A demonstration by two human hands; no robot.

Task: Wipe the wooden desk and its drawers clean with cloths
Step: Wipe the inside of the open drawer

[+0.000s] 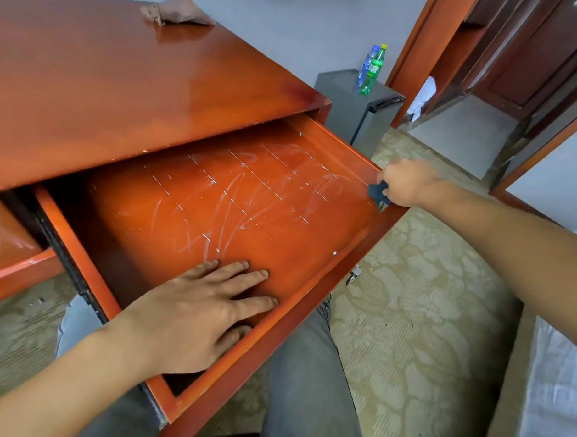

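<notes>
The left hand [192, 313] lies palm down on the floor of the open drawer [216, 199], near its front edge, with the fingers [246, 275] straight and slightly spread and the thumb tucked against the front board. The right hand [408, 181] has its fingers curled round a small dark cloth [378, 192], bunched in the grip, at the drawer's far right corner where the side wall meets the front. Only a scrap of the cloth shows below the knuckles. The drawer floor carries pale streaks and a grid of small light marks, so it looks far from clean. A second, brownish cloth [178, 11] lies crumpled on the far part of the desk top [122, 81], well apart from both hands. The likeliest trouble seems to be the drawer itself: it is pulled well out, and weight from the flat left palm could strain its runners or tip it down. The tightly bunched cloth may also skip over the corner and leave dust in the seam. The left forearm comes in low from the near left, the wrist level; the right arm reaches out nearly straight from the near right, the wrist bent slightly down. A second drawer [8, 241] stands open on the left.
</notes>
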